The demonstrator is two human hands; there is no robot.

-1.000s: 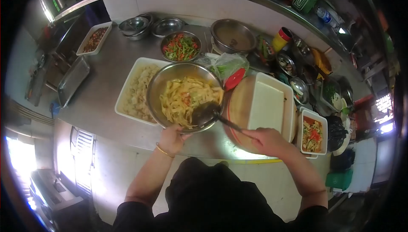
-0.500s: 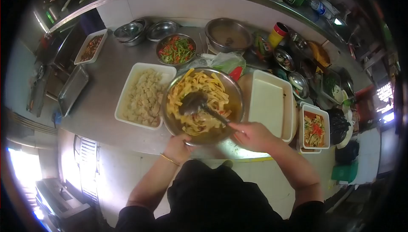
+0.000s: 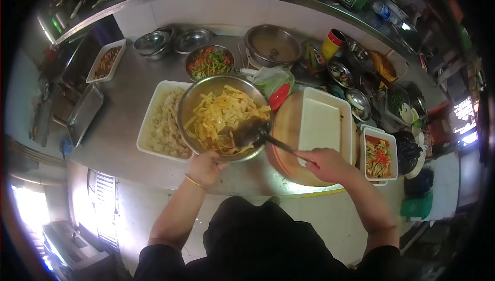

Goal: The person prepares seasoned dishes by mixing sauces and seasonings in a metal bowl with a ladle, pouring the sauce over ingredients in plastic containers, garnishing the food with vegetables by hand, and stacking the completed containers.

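My left hand [image 3: 205,168] grips the near rim of a steel mixing bowl [image 3: 188,93], its thumb over the edge. Yellow strips of food [image 3: 227,108], glossy with liquid, lie in the bowl. My right hand [image 3: 326,164] is closed around the dark handle of a ladle [image 3: 252,134], whose head is down among the strips at the bowl's right side. The bowl overlaps a white tray of pale chunks [image 3: 164,126] on its left. To the right, an empty white tray [image 3: 322,126] rests on a round wooden cutting board [image 3: 286,126].
Behind the bowl are a bowl of cut peppers [image 3: 210,63], a plastic bag [image 3: 273,81], a red-handled item [image 3: 280,96] and a large steel basin [image 3: 273,46]. A tray of mixed vegetables [image 3: 379,156] stands at the right. The counter's front edge [image 3: 247,192] is close to my body.
The bowl has shifted left with my left hand, uncovering more of the cutting board. The ladle has moved from the middle of the strips to the bowl's right side.
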